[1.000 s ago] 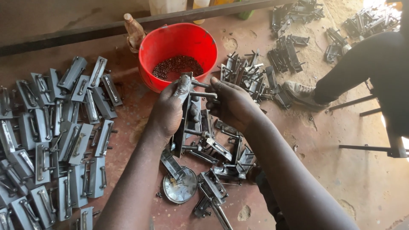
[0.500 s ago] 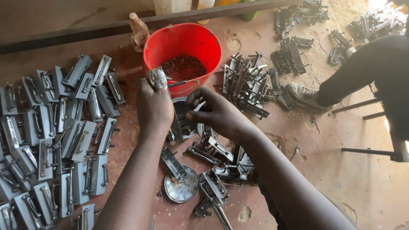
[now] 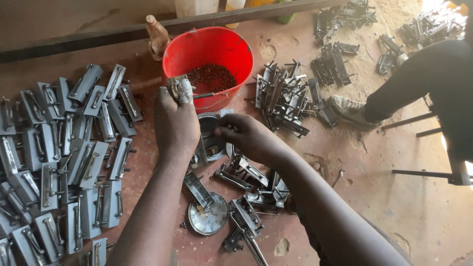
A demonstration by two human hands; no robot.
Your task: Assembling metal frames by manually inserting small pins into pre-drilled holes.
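The red bucket (image 3: 209,51) stands on the reddish floor (image 3: 374,197), holding a layer of small dark rusty washers or nuts (image 3: 213,76) at its bottom. Just in front of the bucket's near rim, the left hand (image 3: 176,123) is clamped on a grey metal latch piece (image 3: 178,88), whose thin rod sticks out to the right across the bucket's front wall. The right hand (image 3: 244,134) hovers in front of the bucket and a little to its right, fingers pinched together; whether something small sits between the fingertips cannot be told. Directly below the bucket, between the two hands, lies a round metal tin (image 3: 213,135), and farther toward the person lies a round metal lid (image 3: 209,216) among a loose scatter of latch parts (image 3: 246,197). To the left of the bucket, many grey latch plates (image 3: 64,148) lie spread in rough rows across the floor. To the right of the bucket sits a jumbled heap of dark latch parts (image 3: 286,98), and beyond it, smaller heaps (image 3: 340,54) lie on sandy ground. A brown bottle (image 3: 156,34) stands touching the bucket's left rim. Far right of the bucket, another person's shoe (image 3: 347,108) and dark trouser leg (image 3: 423,79) show.
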